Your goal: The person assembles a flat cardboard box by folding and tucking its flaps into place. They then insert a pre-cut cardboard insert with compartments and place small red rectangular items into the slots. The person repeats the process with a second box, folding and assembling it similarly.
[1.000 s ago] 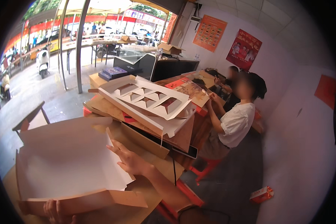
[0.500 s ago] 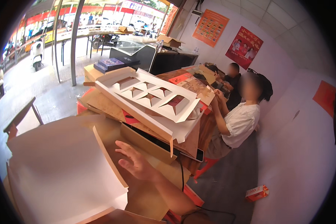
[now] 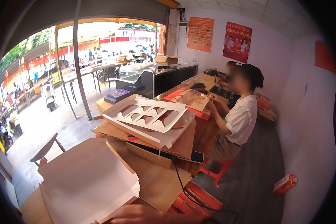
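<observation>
In front of me lies a cardboard box [image 3: 95, 179], unfolded, with a white inside and brown edges. At the lower edge of the view my right hand [image 3: 134, 214] is at the box's near wall, its fingers bent over the edge and partly cut off by the frame. My left hand cannot be made out; a small skin-coloured bit shows at the bottom left of the right hand, too little to name. Beyond the box a white die-cut insert [image 3: 153, 114] with several cut-out openings rests on another white-lined cardboard sheet [image 3: 168, 136], atop a brown stack.
A person in a white top [image 3: 240, 115] sits at the long wooden table [image 3: 201, 136], handling a red printed board [image 3: 188, 99]; another sits beyond. A black cable [image 3: 181, 181] runs past red boxes [image 3: 198, 198]. Dark blue boxes [image 3: 117, 95] stand at the back left, a red carton [image 3: 285, 183] on the floor.
My right hand has dropped from above the box's right side to its near wall. The view has tilted up, showing more of the street and the room.
</observation>
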Tool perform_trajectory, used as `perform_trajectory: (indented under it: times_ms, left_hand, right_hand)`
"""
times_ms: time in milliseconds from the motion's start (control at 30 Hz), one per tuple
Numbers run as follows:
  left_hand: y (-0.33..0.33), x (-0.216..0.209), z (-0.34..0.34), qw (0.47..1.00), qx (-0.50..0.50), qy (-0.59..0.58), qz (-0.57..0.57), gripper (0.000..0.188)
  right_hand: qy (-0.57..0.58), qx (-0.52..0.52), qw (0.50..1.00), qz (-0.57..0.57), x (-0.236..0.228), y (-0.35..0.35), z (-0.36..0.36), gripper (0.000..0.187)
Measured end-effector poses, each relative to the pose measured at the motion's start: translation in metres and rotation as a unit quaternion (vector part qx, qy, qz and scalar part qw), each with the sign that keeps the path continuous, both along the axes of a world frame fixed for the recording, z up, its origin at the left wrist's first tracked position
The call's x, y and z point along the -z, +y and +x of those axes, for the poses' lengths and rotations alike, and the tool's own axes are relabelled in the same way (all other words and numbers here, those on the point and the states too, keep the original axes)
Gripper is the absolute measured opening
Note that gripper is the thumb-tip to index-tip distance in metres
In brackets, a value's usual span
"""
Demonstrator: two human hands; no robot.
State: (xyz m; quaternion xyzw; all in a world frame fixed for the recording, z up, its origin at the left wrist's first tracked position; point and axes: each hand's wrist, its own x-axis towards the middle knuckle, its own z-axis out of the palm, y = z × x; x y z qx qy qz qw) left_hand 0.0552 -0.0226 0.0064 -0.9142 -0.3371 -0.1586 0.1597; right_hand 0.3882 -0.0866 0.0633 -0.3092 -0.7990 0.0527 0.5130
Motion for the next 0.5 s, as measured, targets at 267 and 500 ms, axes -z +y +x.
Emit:
perform_trajectory:
  times_ms: [267,500]
  left_hand:
    - [-0.041,-0.035,0.000,0.991,-0.019,0.043,0.126,0.059]
    - [-0.107,-0.022,-0.051,0.968,-0.058,-0.115,0.216,0.077]
  right_hand:
    - [-0.182,0.127,0.973,-0.066,0.087,0.036,-0.037,0.030]
    - [-0.187,0.099,0.976,-0.059,0.077,0.035,-0.025,0.008]
